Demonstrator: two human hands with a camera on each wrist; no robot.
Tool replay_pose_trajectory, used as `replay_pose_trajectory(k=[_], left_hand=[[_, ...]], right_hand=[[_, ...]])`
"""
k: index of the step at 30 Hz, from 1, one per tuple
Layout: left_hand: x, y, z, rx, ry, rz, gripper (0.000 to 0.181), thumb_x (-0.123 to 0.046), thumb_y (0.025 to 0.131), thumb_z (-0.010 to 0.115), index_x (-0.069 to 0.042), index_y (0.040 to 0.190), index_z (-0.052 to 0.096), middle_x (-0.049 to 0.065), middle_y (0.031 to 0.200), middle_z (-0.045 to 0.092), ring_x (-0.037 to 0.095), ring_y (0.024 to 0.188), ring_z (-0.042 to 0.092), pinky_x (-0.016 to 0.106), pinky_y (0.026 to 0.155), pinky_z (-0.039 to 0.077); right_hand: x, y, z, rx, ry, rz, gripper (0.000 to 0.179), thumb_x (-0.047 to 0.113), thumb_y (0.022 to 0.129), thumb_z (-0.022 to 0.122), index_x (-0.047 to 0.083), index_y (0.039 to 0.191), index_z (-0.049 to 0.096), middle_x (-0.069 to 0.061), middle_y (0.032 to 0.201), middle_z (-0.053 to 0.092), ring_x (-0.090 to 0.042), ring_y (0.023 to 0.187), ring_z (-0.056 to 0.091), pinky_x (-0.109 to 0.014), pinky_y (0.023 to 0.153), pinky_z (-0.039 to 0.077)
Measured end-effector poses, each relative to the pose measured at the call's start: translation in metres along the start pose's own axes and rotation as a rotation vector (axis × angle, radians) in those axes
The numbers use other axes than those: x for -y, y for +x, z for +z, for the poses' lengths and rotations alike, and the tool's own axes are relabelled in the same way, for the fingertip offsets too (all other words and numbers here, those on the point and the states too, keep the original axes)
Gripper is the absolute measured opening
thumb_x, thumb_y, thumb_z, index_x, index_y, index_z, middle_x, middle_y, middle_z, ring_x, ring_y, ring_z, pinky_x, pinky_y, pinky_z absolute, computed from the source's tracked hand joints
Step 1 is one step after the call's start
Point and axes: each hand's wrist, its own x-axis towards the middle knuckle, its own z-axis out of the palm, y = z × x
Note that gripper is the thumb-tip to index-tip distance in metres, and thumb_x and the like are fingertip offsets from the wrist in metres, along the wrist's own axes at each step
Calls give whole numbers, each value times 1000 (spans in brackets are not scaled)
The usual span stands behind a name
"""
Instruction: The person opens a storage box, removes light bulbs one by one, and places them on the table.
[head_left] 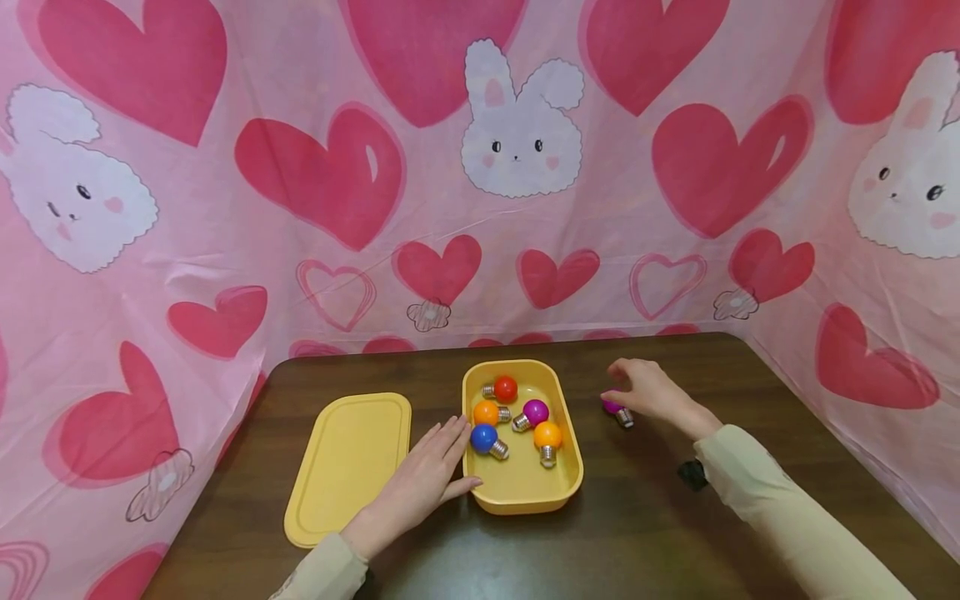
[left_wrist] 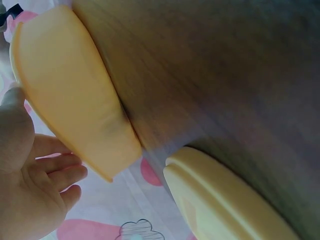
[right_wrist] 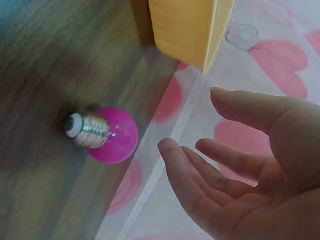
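Observation:
On the table stands a yellow box [head_left: 517,493] holding several light bulbs: a red bulb [head_left: 506,389], an orange bulb [head_left: 486,412], a blue bulb [head_left: 483,438], a magenta bulb [head_left: 536,412] and a second orange bulb [head_left: 548,436]. With fingers extended, my left hand [head_left: 423,473] rests against the box's left rim. My right hand [head_left: 654,392] hovers close over another magenta bulb [right_wrist: 119,137], which lies on the table right of the box. In the right wrist view, thumb and fingers are spread with nothing between them.
A yellow lid [head_left: 348,467] lies flat to the left of the box, near my left forearm. Beyond the dark wooden table [head_left: 600,542] hangs a pink cloth [head_left: 450,208] with hearts and rabbits, at the back and both sides.

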Motion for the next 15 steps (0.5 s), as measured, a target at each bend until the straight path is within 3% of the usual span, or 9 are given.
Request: replay_pose_trajectory(k=[6, 15], left_hand=[[0, 0, 1, -15, 1, 1, 75, -55, 93, 58, 0, 143, 50, 17, 149, 51, 31, 141, 47, 45, 118, 37], [1, -1, 1, 4, -19, -9, 75, -54, 94, 58, 0, 145, 48, 17, 151, 49, 30, 142, 45, 46, 119, 36]], right_hand=[[15, 4, 0, -3, -23, -63, 41, 20, 86, 76, -9, 112, 63, -27, 106, 69, -36, 91, 68, -48, 83, 60], [38, 14, 0, 53, 0, -85, 39, 19, 86, 76, -6, 114, 63, -23, 108, 69, -27, 83, 70, -39, 76, 63]])
